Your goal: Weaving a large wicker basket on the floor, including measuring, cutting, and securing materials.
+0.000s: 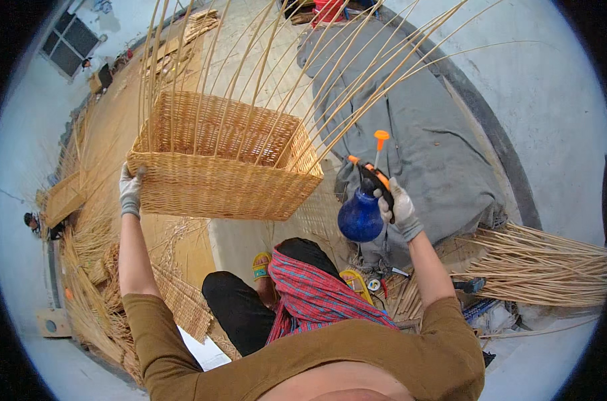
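A rectangular woven wicker basket [230, 184] is held up in front of me, tilted, with long loose canes [266, 63] rising from its rim. My left hand [130, 190], in a pale glove, grips its left end; part of the fingers is behind the weave. To the right of the basket, my gloved right hand [398, 208] is wrapped around the black and orange handle of a blue spray bottle [360, 215]. The bottle has an orange pump knob on top, and its nozzle points toward the basket.
A grey cloth [410, 134] covers something low at the right. Bundled canes [544, 264] lie at the far right, and more canes and woven pieces [103, 294] at the left. Near my yellow sandals [357, 284] sit a tape measure [374, 285] and small tools.
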A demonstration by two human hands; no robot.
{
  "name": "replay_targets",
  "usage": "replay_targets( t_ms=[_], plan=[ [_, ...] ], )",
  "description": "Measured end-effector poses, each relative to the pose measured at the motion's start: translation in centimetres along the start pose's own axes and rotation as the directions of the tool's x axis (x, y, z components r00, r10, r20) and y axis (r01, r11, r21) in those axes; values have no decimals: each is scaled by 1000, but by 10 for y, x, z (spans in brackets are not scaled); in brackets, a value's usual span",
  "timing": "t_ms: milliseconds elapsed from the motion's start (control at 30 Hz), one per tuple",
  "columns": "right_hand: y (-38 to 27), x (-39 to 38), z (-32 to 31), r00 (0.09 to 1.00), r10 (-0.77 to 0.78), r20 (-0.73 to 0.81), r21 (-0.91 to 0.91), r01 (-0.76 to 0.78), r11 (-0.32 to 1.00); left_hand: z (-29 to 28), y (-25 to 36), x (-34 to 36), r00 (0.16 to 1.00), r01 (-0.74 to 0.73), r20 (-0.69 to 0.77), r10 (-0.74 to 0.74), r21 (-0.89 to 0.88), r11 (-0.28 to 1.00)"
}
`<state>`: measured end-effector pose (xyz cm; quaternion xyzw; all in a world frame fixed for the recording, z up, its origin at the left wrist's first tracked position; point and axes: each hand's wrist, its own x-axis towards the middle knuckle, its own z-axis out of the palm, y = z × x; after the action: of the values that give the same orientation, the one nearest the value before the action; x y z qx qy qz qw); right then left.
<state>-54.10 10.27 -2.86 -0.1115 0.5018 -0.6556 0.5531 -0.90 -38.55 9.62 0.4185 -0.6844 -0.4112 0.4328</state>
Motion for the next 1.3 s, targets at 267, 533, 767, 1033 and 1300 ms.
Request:
replay_targets(
  t_ms=[267,533,767,1033,1300],
  plan=[
    [-29,-44,19,965,-261,-35,119,263,957,26,19,-20,999,-15,-36,15,5,1000],
    [-101,-75,55,691,-719,-68,182,718,672,50,41,-27,998,31,-54,-30,12,999],
    [-88,-78,95,889,-459,-1,-60,458,887,109,95,-53,980,-43,-156,124,442,896],
    [-59,-85,141,909,-399,121,6,401,916,183,189,-85,989,0,-86,119,810,586],
    [-55,-109,106,867,-489,91,231,460,858,214,217,-90,992,17,-77,99,865,501]
  ],
)
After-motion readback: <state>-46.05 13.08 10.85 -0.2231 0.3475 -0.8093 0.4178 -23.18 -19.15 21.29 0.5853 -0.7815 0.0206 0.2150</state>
